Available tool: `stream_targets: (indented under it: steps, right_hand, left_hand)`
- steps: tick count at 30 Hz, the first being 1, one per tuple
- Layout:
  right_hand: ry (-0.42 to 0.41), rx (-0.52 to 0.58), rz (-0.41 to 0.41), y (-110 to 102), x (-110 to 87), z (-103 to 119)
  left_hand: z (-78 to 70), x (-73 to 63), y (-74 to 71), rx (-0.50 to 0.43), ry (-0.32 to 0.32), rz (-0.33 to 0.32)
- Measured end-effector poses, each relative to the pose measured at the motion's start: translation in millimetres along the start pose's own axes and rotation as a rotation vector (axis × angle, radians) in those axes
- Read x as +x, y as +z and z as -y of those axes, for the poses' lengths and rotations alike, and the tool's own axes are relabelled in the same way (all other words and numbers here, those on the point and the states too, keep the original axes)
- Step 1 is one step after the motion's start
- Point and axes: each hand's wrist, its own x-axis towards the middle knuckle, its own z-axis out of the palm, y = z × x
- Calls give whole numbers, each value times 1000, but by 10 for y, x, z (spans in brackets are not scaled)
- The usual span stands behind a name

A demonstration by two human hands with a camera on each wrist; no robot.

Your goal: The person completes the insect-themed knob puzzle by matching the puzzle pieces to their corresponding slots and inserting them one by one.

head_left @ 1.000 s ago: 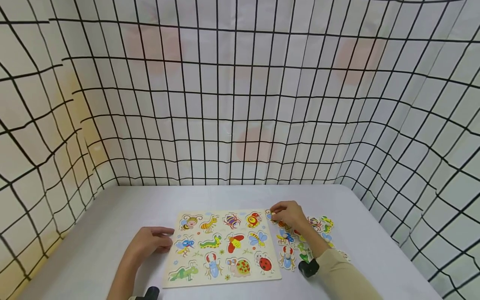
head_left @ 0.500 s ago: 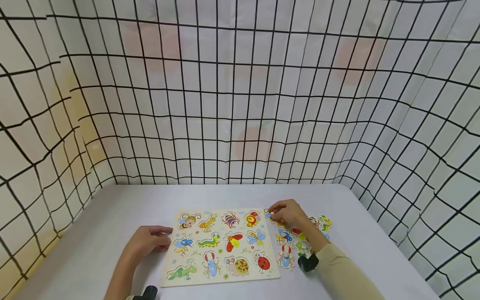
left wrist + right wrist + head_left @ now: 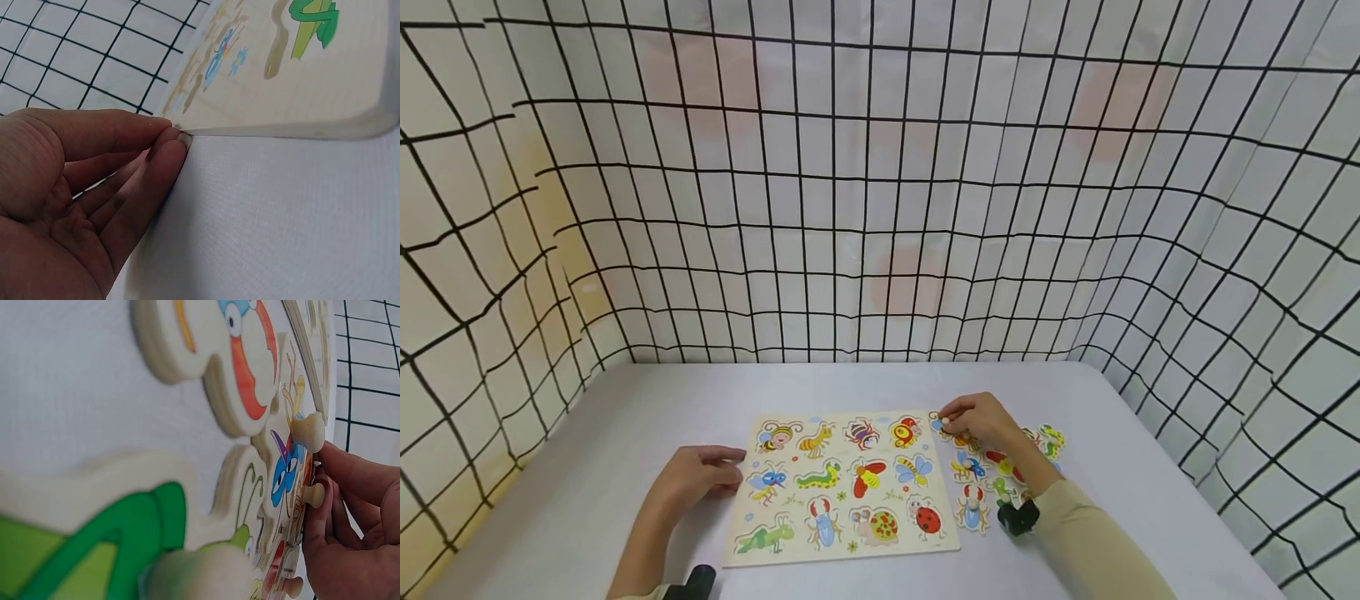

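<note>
A flat wooden insect puzzle board [image 3: 797, 458] lies on the white table. My left hand [image 3: 696, 479] touches its left edge with extended fingers. In the left wrist view, the fingertips of the left hand [image 3: 119, 169] meet at the board's edge [image 3: 287, 131]. Beyond the board's upper right corner, my right hand [image 3: 981, 421] pinches a small bee-like puzzle piece [image 3: 936, 423] with blue wings. In the right wrist view, the thumb and fingers of the right hand [image 3: 350, 519] are bent behind other knobbed pieces, which hide the grip.
Loose insect pieces lie crowded right of the board, among them a stag beetle [image 3: 972, 508], a blue mosquito-like piece [image 3: 967, 467] and a green caterpillar [image 3: 1051, 441]. Wooden knobs [image 3: 309, 431] stick up from them. White walls with a black grid [image 3: 857, 208] enclose the table.
Both hands stay almost in place, the left at the board's edge and the right at the bee-like piece. The head view has shifted slightly.
</note>
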Motion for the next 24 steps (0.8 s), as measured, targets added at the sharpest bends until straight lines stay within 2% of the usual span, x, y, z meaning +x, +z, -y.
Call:
stream_targets:
  steps: [14, 24]
  right_hand:
    - [15, -39, -42, 11, 13, -1]
    - [-6, -120, -60, 5, 38, 25]
  left_hand:
    - [7, -2, -5, -17, 6, 9]
    - [-15, -18, -11, 6, -1, 2]
